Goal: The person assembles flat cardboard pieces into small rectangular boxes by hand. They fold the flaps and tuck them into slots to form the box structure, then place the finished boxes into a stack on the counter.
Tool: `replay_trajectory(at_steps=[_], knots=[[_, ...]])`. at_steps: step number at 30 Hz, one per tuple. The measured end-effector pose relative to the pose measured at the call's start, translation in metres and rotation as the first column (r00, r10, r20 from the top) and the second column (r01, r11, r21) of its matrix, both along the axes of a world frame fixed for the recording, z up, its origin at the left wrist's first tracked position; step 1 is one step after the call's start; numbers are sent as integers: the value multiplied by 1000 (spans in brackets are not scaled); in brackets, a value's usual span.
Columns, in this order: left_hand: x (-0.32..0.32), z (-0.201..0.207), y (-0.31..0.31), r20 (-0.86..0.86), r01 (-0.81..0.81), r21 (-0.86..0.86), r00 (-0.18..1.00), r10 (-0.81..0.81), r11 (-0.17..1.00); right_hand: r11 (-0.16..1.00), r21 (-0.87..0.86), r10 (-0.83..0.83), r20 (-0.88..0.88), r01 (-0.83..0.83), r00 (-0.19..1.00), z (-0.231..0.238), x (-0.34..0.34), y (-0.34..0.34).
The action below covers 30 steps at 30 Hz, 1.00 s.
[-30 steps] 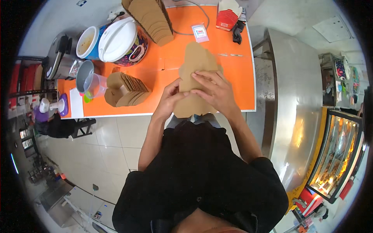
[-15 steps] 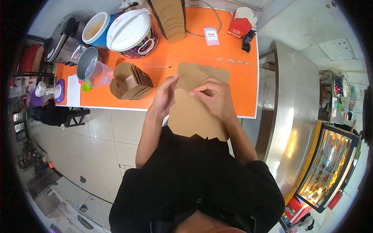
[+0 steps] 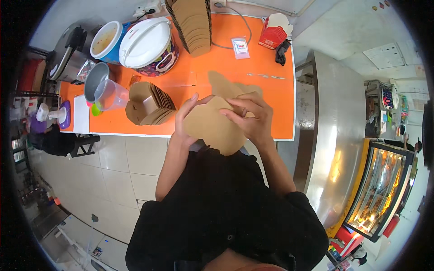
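Between my hands, above the table's front edge, is a brown cardboard box blank [image 3: 212, 124], its near part curved. My left hand [image 3: 184, 121] grips its left edge, thumb up along the side and the other fingers partly hidden behind the card. My right hand [image 3: 254, 113] is closed on its upper right part, thumb and fingertips on the card. More brown card [image 3: 221, 86] lies just beyond on the orange table; I cannot tell if it is the same piece. To the left stands a nested stack of folded brown paper boxes [image 3: 151, 106].
A taller stack of brown boxes [image 3: 193, 27] is at the back. A lidded pot [image 3: 147, 47], a blue tub [image 3: 108, 43] and a clear plastic jug [image 3: 110, 95] crowd the left. Red boxes [image 3: 273, 31] stand back right. A metal counter [image 3: 337, 113] runs along the right.
The cardboard's near part has bent and its lower edge has come up, so it looks shorter and rounder. My right hand's fingers have spread further over it. The whole view has shifted slightly.
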<state>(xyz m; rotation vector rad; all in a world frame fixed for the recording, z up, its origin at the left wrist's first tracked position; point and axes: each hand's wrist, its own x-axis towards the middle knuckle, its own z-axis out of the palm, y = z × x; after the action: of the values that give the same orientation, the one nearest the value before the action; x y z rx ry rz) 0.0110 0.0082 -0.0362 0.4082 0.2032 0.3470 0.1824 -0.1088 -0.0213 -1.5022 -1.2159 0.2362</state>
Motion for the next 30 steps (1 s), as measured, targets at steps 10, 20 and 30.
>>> replay_trajectory(at_steps=[10, 20, 30], knots=[[4, -9, 24, -197, 25, 161, 980, 7, 987, 974, -166, 51, -506, -155, 861, 15, 13, 6], [19, 32, -9, -466, 2, 527, 837, 287, 850, 993, -28, -116, -180, 112, 977, 6, 11, 10], [27, 45, -13, -463, -6, 499, 843, 272, 867, 994, 77, 45, 367, -79, 929, 3, 28, 8]])
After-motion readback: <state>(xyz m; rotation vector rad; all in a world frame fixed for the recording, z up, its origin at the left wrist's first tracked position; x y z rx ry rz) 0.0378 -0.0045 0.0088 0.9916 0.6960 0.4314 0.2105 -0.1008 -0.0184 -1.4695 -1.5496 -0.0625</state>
